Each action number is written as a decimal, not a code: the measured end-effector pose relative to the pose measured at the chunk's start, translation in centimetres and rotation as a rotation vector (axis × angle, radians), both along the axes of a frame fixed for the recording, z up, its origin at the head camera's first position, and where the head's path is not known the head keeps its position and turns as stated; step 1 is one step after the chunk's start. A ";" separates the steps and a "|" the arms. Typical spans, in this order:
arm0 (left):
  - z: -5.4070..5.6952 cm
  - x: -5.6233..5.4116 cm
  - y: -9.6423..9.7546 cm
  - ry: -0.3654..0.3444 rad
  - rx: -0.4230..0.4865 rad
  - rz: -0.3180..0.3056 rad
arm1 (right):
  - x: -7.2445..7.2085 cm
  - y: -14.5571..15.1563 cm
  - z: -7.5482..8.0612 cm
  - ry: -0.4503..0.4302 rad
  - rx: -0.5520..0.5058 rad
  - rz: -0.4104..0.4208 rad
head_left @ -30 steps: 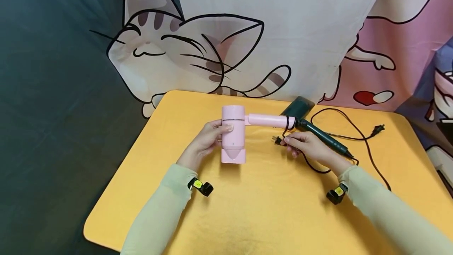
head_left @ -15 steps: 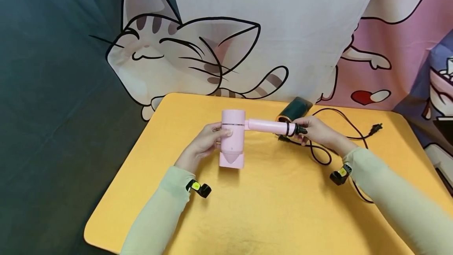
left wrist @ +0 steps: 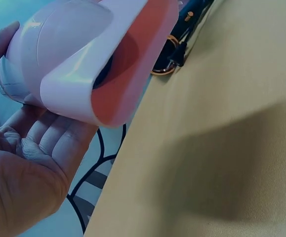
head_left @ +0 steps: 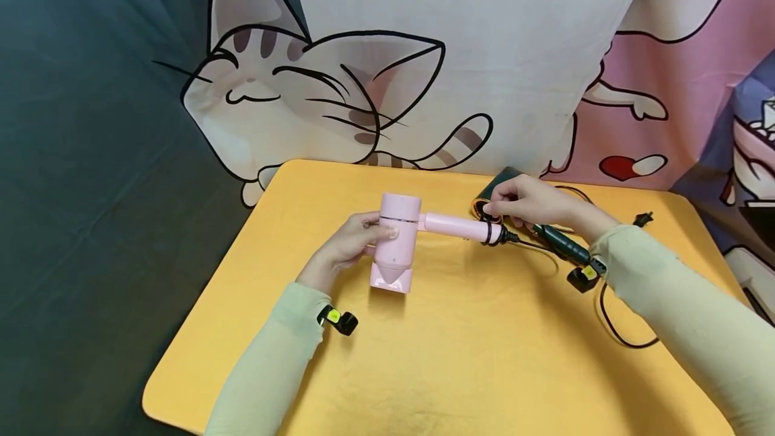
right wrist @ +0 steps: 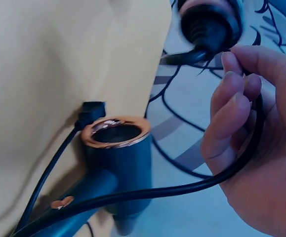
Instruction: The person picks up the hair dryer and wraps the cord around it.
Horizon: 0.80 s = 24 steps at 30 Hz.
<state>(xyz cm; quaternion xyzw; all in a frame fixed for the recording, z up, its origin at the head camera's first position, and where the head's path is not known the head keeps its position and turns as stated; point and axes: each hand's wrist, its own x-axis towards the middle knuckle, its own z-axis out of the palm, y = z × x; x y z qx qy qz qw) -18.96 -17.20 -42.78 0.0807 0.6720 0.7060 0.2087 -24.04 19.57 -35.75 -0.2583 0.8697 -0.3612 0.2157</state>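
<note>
A pink hair dryer [head_left: 397,242] is held above the table by my left hand [head_left: 348,242], which grips its barrel with the thumb in front. Its handle points right, and its nozzle [left wrist: 76,96] faces the camera in the left wrist view. Black cord loops circle the handle's end. Just beyond that end, my right hand [head_left: 529,202] pinches the dryer's black cord [right wrist: 182,188] between thumb and fingers. A dark green hair dryer [right wrist: 125,165] with a copper-coloured ring lies behind and below the right hand, partly hidden by it in the head view.
Beneath both hands is a yellow table [head_left: 387,362]. The green dryer's cord trails right, with a black plug [head_left: 643,219] near the right side. Another black plug [right wrist: 91,114] shows beside the green dryer. A cat-print cloth [head_left: 484,39] hangs behind the table.
My right hand has moved up and around the handle's end, drawing the cord with it. The pink dryer has lowered slightly and its handle tilts down to the right.
</note>
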 end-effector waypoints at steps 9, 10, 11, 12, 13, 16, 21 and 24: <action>-0.3 -0.1 0.0 -0.004 -0.042 0.031 | 0.9 -1.1 0.7 0.101 0.054 0.007; -0.4 -0.1 0.1 -0.005 -0.042 0.033 | 1.1 -1.1 0.6 0.120 0.058 0.011; -0.5 -0.1 0.1 -0.008 -0.043 0.034 | 1.2 -1.1 0.6 0.132 0.059 0.011; -0.6 -0.1 0.2 -0.009 -0.043 0.036 | 1.4 -1.1 0.5 0.140 0.061 0.009; -0.7 -0.1 0.2 -0.011 -0.045 0.038 | 1.5 -1.1 0.5 0.145 0.062 0.006; -0.9 -0.2 0.2 -0.011 -0.051 0.045 | 1.8 -1.2 0.6 0.149 0.066 -0.020; -0.8 -0.3 0.2 -0.004 -0.040 0.066 | 2.6 -1.1 0.5 0.163 0.019 -0.058; -0.7 -0.3 0.3 -0.005 -0.036 0.077 | 3.3 -1.1 0.1 0.179 -0.025 -0.057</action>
